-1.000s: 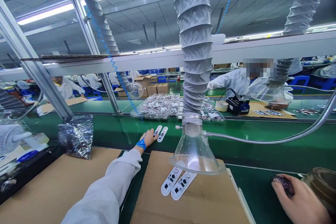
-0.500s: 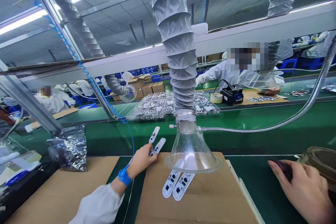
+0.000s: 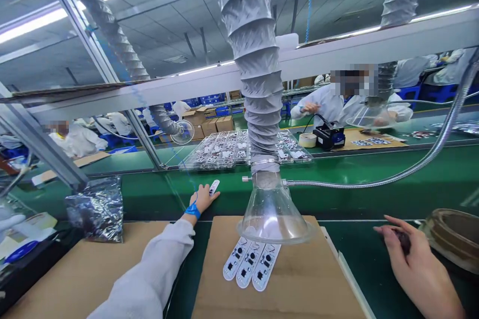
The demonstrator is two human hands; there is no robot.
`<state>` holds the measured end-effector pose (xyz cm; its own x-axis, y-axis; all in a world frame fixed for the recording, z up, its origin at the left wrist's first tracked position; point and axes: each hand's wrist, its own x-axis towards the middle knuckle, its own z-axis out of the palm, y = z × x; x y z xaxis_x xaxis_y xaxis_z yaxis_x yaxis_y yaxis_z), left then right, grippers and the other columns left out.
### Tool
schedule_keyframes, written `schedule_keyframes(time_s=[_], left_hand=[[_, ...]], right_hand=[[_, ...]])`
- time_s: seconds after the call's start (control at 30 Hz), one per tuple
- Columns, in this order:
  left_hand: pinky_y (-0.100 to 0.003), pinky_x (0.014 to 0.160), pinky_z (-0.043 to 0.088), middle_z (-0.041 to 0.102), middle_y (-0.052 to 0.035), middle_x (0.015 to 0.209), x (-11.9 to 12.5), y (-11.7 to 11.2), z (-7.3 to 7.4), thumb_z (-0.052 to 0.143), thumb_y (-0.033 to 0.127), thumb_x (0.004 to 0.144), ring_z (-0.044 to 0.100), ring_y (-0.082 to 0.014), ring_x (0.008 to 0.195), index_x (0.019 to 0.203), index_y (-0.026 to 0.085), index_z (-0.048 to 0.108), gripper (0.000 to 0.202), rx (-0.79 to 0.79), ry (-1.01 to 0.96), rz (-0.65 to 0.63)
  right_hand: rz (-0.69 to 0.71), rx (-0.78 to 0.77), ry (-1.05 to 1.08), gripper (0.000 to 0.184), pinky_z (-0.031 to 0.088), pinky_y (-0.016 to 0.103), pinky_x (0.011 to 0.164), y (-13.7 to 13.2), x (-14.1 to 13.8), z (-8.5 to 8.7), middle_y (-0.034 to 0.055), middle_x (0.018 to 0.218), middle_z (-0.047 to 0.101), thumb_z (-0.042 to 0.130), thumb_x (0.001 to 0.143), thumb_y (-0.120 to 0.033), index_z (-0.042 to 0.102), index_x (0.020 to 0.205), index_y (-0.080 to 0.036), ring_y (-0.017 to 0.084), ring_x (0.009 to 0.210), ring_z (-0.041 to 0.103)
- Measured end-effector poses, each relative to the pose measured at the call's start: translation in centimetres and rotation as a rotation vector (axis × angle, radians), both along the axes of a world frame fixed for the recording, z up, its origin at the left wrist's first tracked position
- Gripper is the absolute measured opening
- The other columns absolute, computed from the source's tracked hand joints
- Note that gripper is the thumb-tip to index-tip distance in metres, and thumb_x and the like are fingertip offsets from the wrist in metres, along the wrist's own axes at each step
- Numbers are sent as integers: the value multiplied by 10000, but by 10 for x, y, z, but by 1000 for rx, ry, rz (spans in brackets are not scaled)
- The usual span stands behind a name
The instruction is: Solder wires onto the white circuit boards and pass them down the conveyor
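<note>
My left hand (image 3: 202,198) reaches out over the green conveyor belt (image 3: 337,189) and its fingers rest on a long white circuit board (image 3: 214,187) lying there. Three similar white boards (image 3: 251,263) lie side by side on the cardboard sheet (image 3: 299,279) in front of me, under the clear fume funnel (image 3: 272,214). My right hand (image 3: 419,269) rests at the lower right beside a brown round container (image 3: 452,237), fingers curled over a small dark part (image 3: 403,239). A blue wrist strap (image 3: 192,210) is on my left wrist.
A grey ribbed duct (image 3: 254,65) hangs down into the funnel. A flexible metal hose (image 3: 411,167) runs to the right. A foil bag (image 3: 95,207) stands at the left. Clear trays of parts (image 3: 224,152) lie across the belt. Co-workers in white coats (image 3: 337,107) work opposite.
My left hand brought one board from the belt onto the cardboard, making three there, then reached back out to the remaining board on the belt. My right hand stayed near the container.
</note>
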<state>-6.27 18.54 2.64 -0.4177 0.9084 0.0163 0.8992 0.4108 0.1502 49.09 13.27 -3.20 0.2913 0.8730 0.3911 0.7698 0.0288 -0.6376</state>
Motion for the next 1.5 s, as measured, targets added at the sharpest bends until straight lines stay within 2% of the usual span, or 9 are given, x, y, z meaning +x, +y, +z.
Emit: schedule_keyframes(time_s=[0.23,0.4,0.6,0.7,0.83,0.93,1.07,1.33,1.5], left_hand=[[-414,923,586,746,-100,1102,-19,7,2,606,500,1101,727,-238,992,1155,138,690,376,-48,-36,6],[-314,737,466,767,-81,951,4,-63,-10,496,623,1081,737,-260,888,993,212,603,434,-68,-101,-209],[-344,806,520,788,-96,1104,40,-143,-21,476,622,1013,746,-273,964,1072,223,639,435,-119,-381,-370],[-368,869,544,780,-90,1161,46,-160,-20,508,664,983,742,-280,1007,1115,238,654,470,-126,-552,-405],[-378,798,502,740,-64,1018,59,-173,-19,514,671,981,693,-275,896,1105,242,626,461,-202,-503,-407],[-362,738,440,691,-36,901,70,-180,-21,528,669,985,646,-257,815,987,240,574,432,-263,-477,-435],[-356,713,402,648,-22,875,65,-181,-25,488,690,1010,604,-244,786,965,245,536,450,-222,-425,-412],[-348,695,402,629,-22,904,51,-181,-34,417,681,1010,608,-239,780,991,256,526,440,-149,-368,-371],[-344,690,404,642,-31,910,55,-182,-31,412,671,1000,631,-242,781,998,252,540,438,-154,-368,-385]], right_hand=[[112,-145,170,512,601,511,838,13,11,-13,187,1100,818,442,961,-612,572,1272,-226,410,1039,794],[130,21,116,542,610,508,807,12,3,-17,192,1052,793,465,998,-645,581,1284,-199,379,963,774],[84,264,-147,665,410,684,1183,-3,-17,3,256,1288,639,528,1005,-720,684,1285,-138,459,1339,565],[363,266,-242,343,552,568,1038,-37,-52,15,168,1127,664,540,1107,-481,732,1159,-202,353,1143,647],[912,-135,-242,233,618,484,1017,-89,-121,28,135,1286,678,590,1109,-278,712,1301,-230,298,1190,668],[1025,-212,-333,462,584,581,1115,-107,-164,33,193,1500,604,732,1050,-314,638,1479,-173,385,1364,593],[1136,-153,-375,391,532,547,1212,-103,-190,34,205,1543,590,592,1095,-183,638,1477,-113,369,1471,527],[986,-23,-464,296,549,614,1180,-79,-148,30,125,1447,695,493,1115,-194,782,1172,-211,346,1415,595],[541,201,-527,358,545,689,1145,-59,-106,36,249,1455,661,431,1120,-180,758,1245,-105,425,1445,557]])
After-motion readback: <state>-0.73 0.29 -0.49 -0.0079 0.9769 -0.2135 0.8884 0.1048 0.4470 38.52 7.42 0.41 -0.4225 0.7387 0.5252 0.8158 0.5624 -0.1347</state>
